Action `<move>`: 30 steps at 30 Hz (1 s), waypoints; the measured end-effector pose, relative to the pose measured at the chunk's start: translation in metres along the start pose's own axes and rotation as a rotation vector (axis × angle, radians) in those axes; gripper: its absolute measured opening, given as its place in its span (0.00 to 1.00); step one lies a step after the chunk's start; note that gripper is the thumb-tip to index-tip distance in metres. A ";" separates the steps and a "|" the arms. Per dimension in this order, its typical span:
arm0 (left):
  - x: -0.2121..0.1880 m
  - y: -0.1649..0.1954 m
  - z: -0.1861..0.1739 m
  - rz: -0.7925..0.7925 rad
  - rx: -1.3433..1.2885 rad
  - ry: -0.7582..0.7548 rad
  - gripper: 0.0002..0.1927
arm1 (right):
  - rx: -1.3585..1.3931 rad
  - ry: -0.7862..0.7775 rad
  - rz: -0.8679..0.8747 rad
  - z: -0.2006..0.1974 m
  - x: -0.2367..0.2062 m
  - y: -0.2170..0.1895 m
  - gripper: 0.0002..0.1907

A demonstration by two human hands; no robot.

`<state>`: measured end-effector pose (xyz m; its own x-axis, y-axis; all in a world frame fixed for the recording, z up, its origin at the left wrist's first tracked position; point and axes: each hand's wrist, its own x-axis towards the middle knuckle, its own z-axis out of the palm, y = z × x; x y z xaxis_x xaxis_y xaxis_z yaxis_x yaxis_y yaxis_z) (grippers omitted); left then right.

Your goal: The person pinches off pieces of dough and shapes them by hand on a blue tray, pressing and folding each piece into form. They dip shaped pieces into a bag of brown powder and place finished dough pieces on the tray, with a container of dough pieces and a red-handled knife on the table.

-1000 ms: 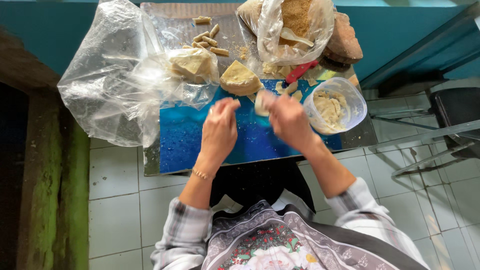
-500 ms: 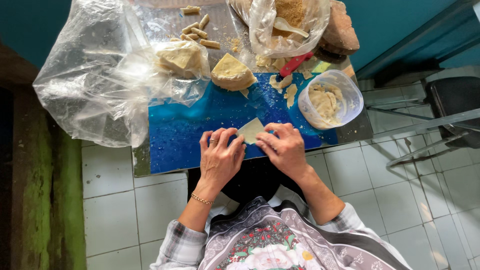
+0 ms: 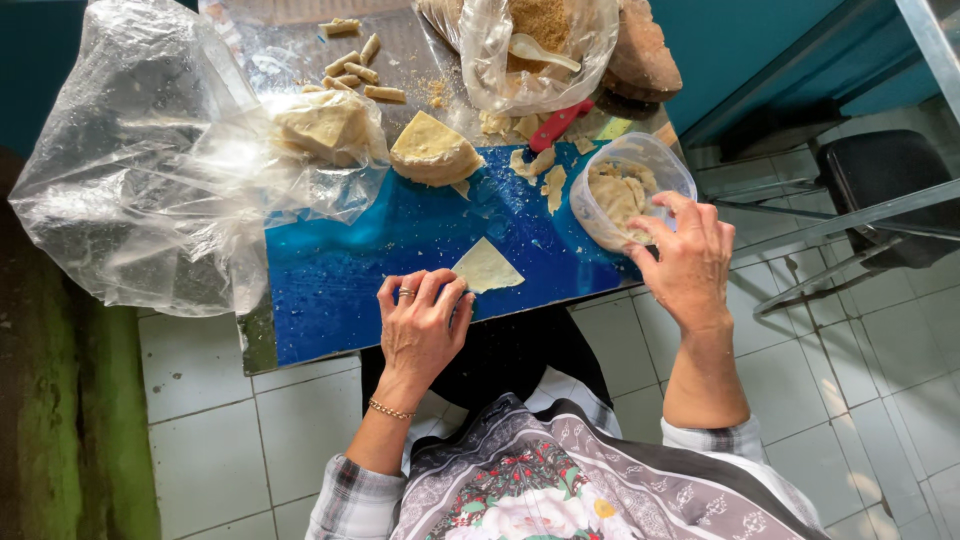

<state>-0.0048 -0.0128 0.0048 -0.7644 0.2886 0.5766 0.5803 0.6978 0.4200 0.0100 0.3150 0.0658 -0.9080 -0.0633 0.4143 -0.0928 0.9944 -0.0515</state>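
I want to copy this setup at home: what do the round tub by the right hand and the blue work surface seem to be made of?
The round tub looks like thin clear plastic: the pale filling shows through its wall. The blue work surface seems a glossy sheet, perhaps plastic or painted glass: it shines and carries wet-looking droplets. The right hand reaches to the tub's rim; the left hand rests beside a flat pale dough piece.

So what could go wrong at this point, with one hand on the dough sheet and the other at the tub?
The clear tub sits at the board's right edge; the right hand reaching into it could nudge it off. The thin dough triangle, pinned only at one corner by the left hand, might tear or stick to the wet blue board. The red-handled knife lies close behind the tub.
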 end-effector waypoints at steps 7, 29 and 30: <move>0.002 0.000 -0.002 0.003 -0.010 -0.013 0.07 | 0.242 0.011 0.093 0.017 -0.005 0.012 0.12; -0.003 -0.001 -0.001 0.003 -0.013 -0.022 0.08 | 0.049 -0.013 -0.469 0.050 0.024 -0.108 0.29; -0.003 -0.001 0.000 0.000 -0.012 -0.021 0.08 | 0.013 -0.014 -0.511 0.055 0.024 -0.112 0.29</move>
<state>-0.0025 -0.0148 0.0027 -0.7700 0.3021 0.5620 0.5835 0.6896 0.4289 -0.0235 0.1972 0.0318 -0.7506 -0.5423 0.3775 -0.5312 0.8350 0.1431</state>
